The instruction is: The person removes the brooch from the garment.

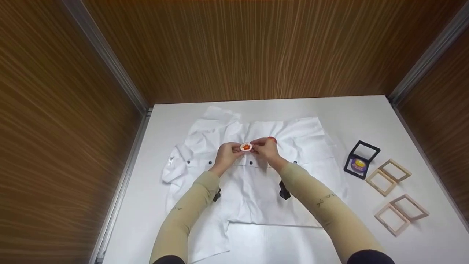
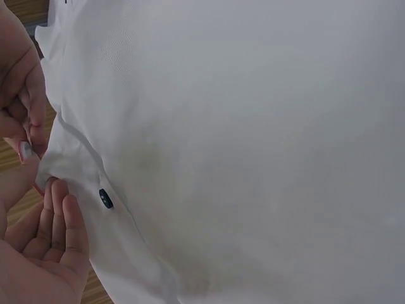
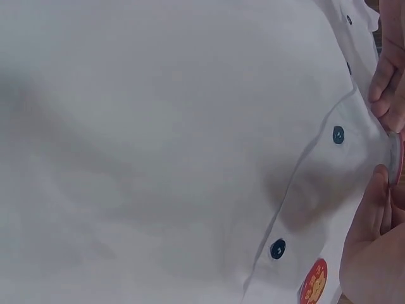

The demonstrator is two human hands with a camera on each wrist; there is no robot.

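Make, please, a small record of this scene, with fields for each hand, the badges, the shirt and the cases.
left hand: pinches the flower badge
right hand: pinches the same badge from the other side
red badge: on the shirt; pinned or loose, cannot tell
shirt: white, with dark buttons, spread on the table
black case: open, purple badge inside
tan case: open, no badge seen
pink case: open, no badge seen
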